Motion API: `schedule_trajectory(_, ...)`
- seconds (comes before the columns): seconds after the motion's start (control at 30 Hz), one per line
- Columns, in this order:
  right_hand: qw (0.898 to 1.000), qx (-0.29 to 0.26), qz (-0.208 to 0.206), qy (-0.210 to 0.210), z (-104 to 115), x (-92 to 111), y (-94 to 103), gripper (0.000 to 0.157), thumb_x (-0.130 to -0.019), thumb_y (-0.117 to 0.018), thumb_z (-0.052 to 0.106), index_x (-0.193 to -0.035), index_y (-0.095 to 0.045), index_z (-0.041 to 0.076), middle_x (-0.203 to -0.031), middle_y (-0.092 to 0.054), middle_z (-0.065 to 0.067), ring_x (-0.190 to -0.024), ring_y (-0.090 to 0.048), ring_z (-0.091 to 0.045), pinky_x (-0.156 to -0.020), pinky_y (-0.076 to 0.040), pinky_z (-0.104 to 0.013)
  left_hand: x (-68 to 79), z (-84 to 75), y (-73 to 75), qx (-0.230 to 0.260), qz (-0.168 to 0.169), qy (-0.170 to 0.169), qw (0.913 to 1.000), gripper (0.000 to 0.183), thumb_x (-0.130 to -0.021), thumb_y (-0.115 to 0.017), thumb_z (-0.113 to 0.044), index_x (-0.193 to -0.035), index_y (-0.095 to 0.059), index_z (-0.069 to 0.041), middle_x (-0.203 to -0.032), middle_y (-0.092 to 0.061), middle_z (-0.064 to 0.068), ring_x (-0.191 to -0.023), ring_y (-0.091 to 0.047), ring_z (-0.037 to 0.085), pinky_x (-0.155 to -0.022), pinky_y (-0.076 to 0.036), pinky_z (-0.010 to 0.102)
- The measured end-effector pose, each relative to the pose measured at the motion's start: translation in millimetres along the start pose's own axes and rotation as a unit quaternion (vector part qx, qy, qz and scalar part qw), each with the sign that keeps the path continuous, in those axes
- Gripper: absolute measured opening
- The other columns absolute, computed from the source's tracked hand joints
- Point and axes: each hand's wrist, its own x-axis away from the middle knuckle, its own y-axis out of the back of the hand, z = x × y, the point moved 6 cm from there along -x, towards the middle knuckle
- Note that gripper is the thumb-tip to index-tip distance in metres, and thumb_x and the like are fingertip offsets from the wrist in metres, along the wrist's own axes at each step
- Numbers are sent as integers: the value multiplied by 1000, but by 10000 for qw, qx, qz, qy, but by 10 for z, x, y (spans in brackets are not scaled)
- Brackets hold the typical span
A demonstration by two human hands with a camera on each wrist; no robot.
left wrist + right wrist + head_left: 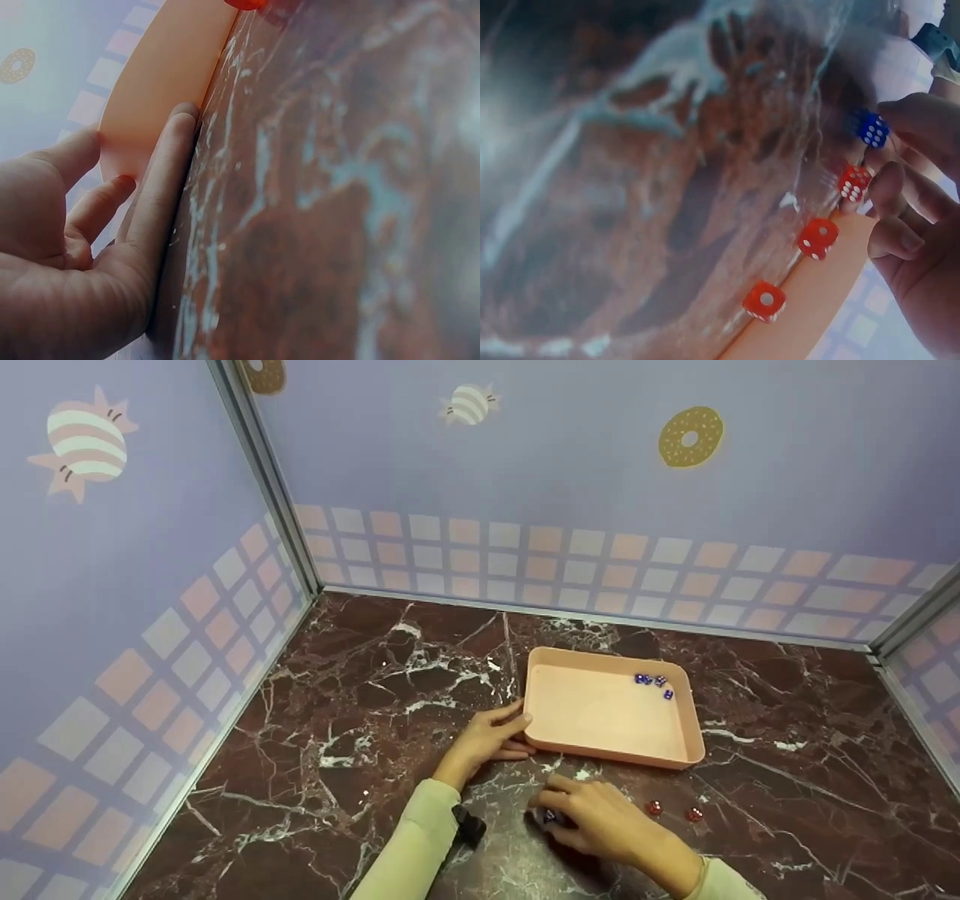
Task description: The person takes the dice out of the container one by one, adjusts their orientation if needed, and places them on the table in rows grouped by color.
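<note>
My left hand [486, 736] touches the near left corner of a shallow peach tray [592, 751]. Its thumb tip meets the rim, and in the left wrist view its fairly straight fingers lie along the outer wall. In front of the tray, low over the table, my right hand [604, 816] pinches a blue die [874, 129] with white pips between thumb and finger. Right by those fingers in the right wrist view is a red die [853, 182], hidden by the hand in the head view. Two more red dice [655, 808] lie to the right of this hand.
Several blue dice [660, 681] sit inside the tray at its far right corner. The table [300, 780] is dark red marble pattern. Pale purple walls [450, 472] with pastel squares close off the back and sides.
</note>
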Motion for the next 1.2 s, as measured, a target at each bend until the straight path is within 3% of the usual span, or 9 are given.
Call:
schedule_trajectory(0.1,9984,-40,-567,50,-23,-16,163,25,-88,-84,17,-112,-78,16,-103,-69,6,-66,-55,1,-52,-49,-11,7,-2,-5,4,8,-1,10000,60,-108,-66,-23,-162,-43,-8,-122,-71,32,-92,-79,36,-86,-70,41)
schedule_trajectory(0.2,9912,104,-1279,-316,-176,-15,393,18,-89,-83,12,-107,-79,13,-99,-73,3,-67,-59,-2,-58,-54,-15,13,10,-11,32,-2,33,10000,59,-109,-65,-22,-162,-43,-8,-121,-71,34,-92,-79,36,-86,-70,41)
schedule_trajectory(0.3,9727,355,-1920,-1255,-557,29,673,12,-89,-80,4,-101,-78,6,-94,-76,-4,-69,-67,-14,-61,-63,-31,-6,5,-14,53,-10,16,10000,60,-109,-65,-22,-162,-42,-7,-116,-72,33,-91,-79,37,-85,-70,40)
schedule_trajectory(0.4,9457,559,-2239,-2291,-1044,141,901,12,-89,-76,0,-102,-77,2,-95,-77,-13,-68,-70,-28,-59,-64,-45,-16,4,-17,88,2,-11,10000,61,-109,-65,-22,-162,-41,-6,-115,-72,33,-92,-79,38,-85,-70,40)
schedule_trajectory(0.47,9312,703,-2237,-2791,-1326,223,1008,15,-90,-73,2,-104,-78,2,-99,-77,-16,-69,-69,-36,-58,-62,-55,-16,9,-19,98,21,-16,9999,61,-109,-65,-22,-162,-41,-6,-120,-71,34,-92,-79,39,-85,-70,40)
schedule_trajectory(0.57,9204,873,-2050,-3212,-1622,332,1090,21,-89,-70,6,-107,-78,3,-100,-75,-16,-76,-69,-42,-64,-59,-64,-5,22,-13,101,30,25,9999,61,-109,-65,-21,-162,-40,-5,-128,-68,34,-93,-79,40,-85,-70,40)
schedule_trajectory(0.7,9181,959,-1865,-3362,-1847,391,1133,24,-87,-67,7,-107,-77,2,-97,-72,-17,-79,-68,-45,-65,-57,-66,-12,-1,-10,104,5,12,9999,61,-108,-66,-20,-162,-41,-5,-126,-69,34,-92,-79,41,-84,-70,40)
schedule_trajectory(0.93,9274,1130,-1519,-3226,-2104,310,963,28,-91,-74,11,-118,-80,7,-100,-72,-23,-80,-67,-50,-64,-55,-67,-10,0,-6,148,19,-16,9999,60,-108,-66,-20,-162,-42,-6,-120,-71,33,-91,-79,39,-84,-70,40)
schedule_trajectory(1.2,9148,1569,-1152,-3538,-2265,302,794,18,-91,-74,6,-107,-79,-2,-105,-72,-32,-92,-65,-57,-74,-54,-71,-20,15,1,158,58,22,9999,59,-109,-65,-19,-162,-42,-5,-122,-70,34,-93,-79,41,-84,-70,40)
